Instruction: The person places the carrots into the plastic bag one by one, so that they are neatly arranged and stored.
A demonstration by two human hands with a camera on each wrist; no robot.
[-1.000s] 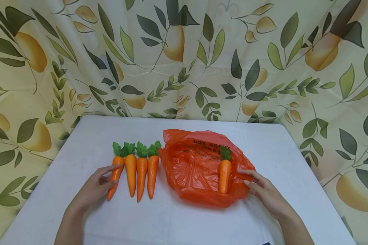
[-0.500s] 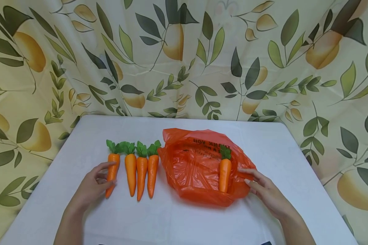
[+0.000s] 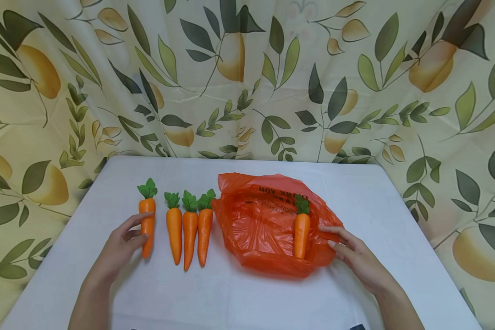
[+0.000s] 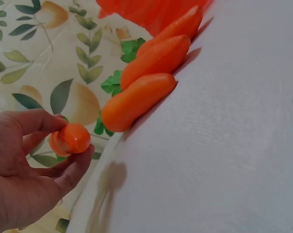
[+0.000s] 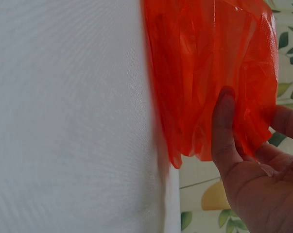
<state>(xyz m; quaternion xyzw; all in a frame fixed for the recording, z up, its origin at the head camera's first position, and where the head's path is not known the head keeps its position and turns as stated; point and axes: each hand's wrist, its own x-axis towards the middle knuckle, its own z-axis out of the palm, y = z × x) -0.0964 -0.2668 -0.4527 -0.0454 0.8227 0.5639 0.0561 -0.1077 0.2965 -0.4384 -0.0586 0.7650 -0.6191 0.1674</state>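
My left hand (image 3: pixel 121 247) pinches an orange carrot (image 3: pixel 147 220) with green leaves between thumb and fingers. In the left wrist view that carrot (image 4: pixel 74 139) points its tip at the camera and its shadow falls on the table below. Three more carrots (image 3: pixel 190 233) lie side by side to its right. A red plastic bag (image 3: pixel 260 229) with dark printing lies with its mouth spread wide, and one carrot (image 3: pixel 301 233) rests inside it. My right hand (image 3: pixel 356 259) holds the bag's right edge; in the right wrist view the thumb presses on the red plastic (image 5: pixel 195 73).
A white-covered table (image 3: pixel 231 302) bears everything. Behind it hangs a curtain (image 3: pixel 247 91) printed with leaves and fruit. A small dark object (image 3: pixel 358 327) shows at the bottom edge of the head view.
The left hand has moved the leftmost carrot left and up, apart from the other three, and it stands straighter. The right hand and the bag have stayed in place.
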